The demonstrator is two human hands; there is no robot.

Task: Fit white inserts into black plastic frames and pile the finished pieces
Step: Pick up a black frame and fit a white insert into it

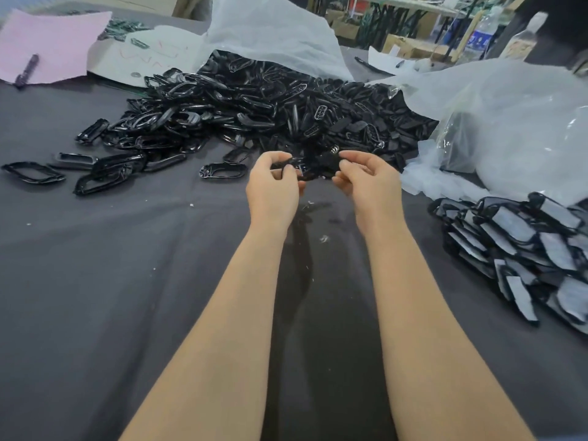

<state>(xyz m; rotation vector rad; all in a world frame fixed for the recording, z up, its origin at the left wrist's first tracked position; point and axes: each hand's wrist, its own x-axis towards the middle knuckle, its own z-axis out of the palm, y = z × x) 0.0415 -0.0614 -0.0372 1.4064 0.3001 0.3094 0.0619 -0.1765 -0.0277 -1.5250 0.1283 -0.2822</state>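
Both hands are up in the middle of the frame, bare forearms reaching in from the bottom edge. The left hand [273, 186] and the right hand [370, 183] face each other with a black frame [313, 169] caught between them, held just above the worktop [111, 265], which is covered in dark grey cloth. The fingers [276, 160] of the left hand are curled in and pinch the near end of the part. The right hand is curled round the other end, thumb and fingertips closed on it. The part is dark against the dark heap behind, so I cannot tell whether a white insert sits in it.

Right behind the hands, across the upper middle of the frame, lies a big heap of loose frames [254, 113], glossy black, spilling out of a torn-open clear plastic bag [273, 30]. A few stray frames [31, 173] lie scattered flat on the cloth towards the left edge.

At the right edge, lower down, is the finished pile [521, 249]: black pieces with pale grey-white faces, leaning on one another in rough overlapping rows. Above it a second clear bag [509, 122] slumps on the worktop.

In the upper left corner lies a sheet of pink paper [54, 39] with a dark pen [27, 70] on it. A water bottle [479, 36] stands at the upper right. Small white flecks dot the cloth below the hands.
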